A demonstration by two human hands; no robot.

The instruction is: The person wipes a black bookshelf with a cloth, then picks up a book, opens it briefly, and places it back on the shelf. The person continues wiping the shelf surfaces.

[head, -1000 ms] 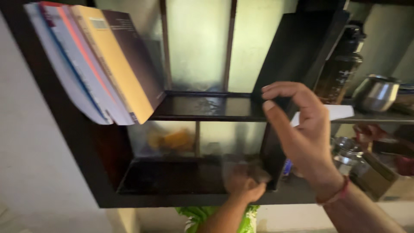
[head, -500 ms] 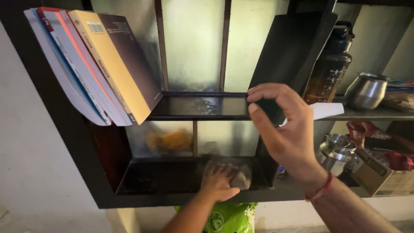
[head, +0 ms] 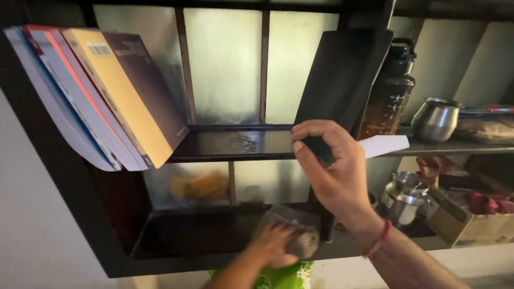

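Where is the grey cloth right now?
The grey cloth lies on the lower shelf under the left hand, low in the head view, below the right hand.

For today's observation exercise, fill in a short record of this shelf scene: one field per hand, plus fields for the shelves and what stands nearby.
Left hand: left hand presses a crumpled grey cloth on the dark lower shelf board.
Right hand: right hand is raised with curled fingers at the front edge of the dark upper shelf board; no object visible in it.
Upper shelf, left: leaning row of paperback books.
Upper shelf, right: dark flat panel leaning, dark water bottle, steel pot.
Behind: frosted glass panes.
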